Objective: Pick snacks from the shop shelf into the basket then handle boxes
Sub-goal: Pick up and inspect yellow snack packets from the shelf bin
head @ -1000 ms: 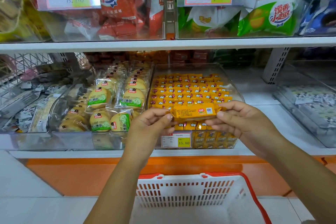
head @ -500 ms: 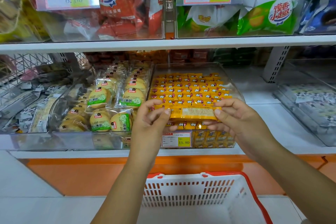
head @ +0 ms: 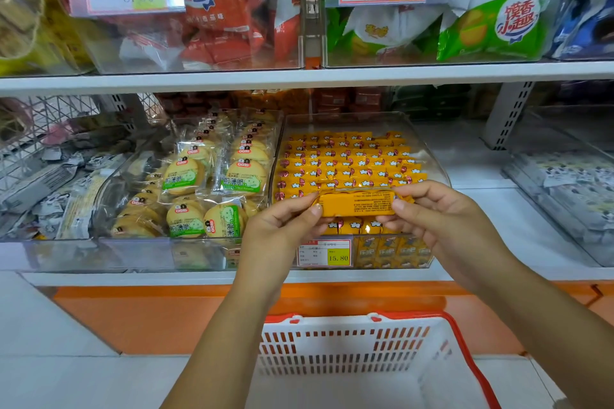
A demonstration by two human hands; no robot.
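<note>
Pack: you're holding a yellow snack pack (head: pixel 357 203) up in front of the shelf (head: pixel 481 176), just over the front of the clear bin (head: pixel 428 143). The printed back is facing you.
Long axis: it's running left-right, approx level, one end toward each hand.
L hand (head: pixel 282 226): it's pinching the left end w/ thumb & fingertips.
R hand (head: pixel 445 226): it's pinching the right end, fingers curling over the top edge.
Nearer hand: neither. Both are touching the pack, so either could prob. be carrying it alone.
Basket (head: pixel 332 349): it's sitting below the pack & nearer to you, open top up, well apart from the pack.
Next move: prob. you're going to be lowering the pack down & back toward yourself.
</note>
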